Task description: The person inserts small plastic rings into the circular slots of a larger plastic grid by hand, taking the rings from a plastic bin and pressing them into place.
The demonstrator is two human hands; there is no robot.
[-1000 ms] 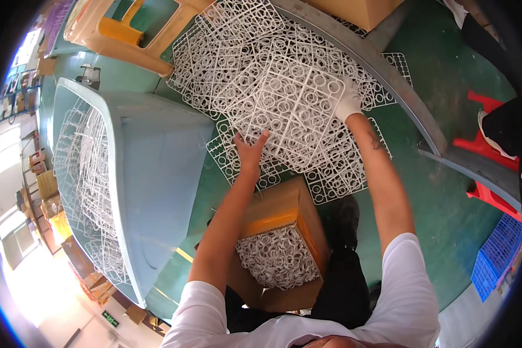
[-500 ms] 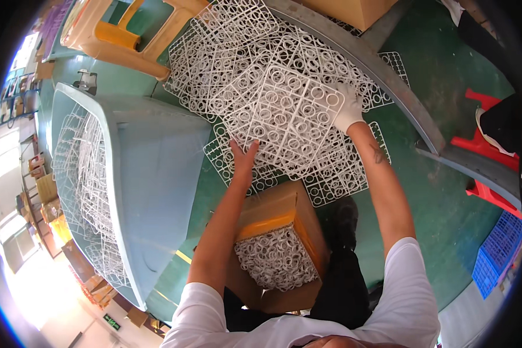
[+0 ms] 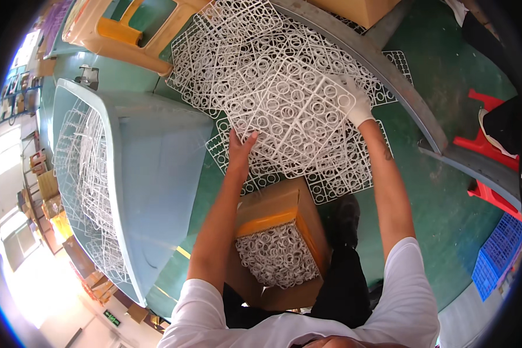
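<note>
A white plastic ring frame (image 3: 300,119), a flat lattice with small rings joined inside it, lies tilted across my hands. My right hand (image 3: 356,103) wears a white glove and is closed on the frame's right corner. At the lower left edge, my bare left hand (image 3: 240,152) pinches the frame; its thumb is on top and some fingertips are hidden beneath. Underneath spreads a heap of similar ring frames (image 3: 214,69). Close to my legs stands an open cardboard box (image 3: 298,203) with many loose white rings (image 3: 278,255) in it.
On the left a big blue-grey tub (image 3: 156,156) holds tangled white lattices (image 3: 93,174). A yellow plastic stool (image 3: 119,43) stands at the far left. A grey metal bar (image 3: 383,69) curves past the heap. Red stools (image 3: 481,139) and a blue crate (image 3: 499,252) are on the right.
The ring frame has turned clockwise and shifted slightly right. My right hand has moved a little right with its corner; my left hand stays at the left edge.
</note>
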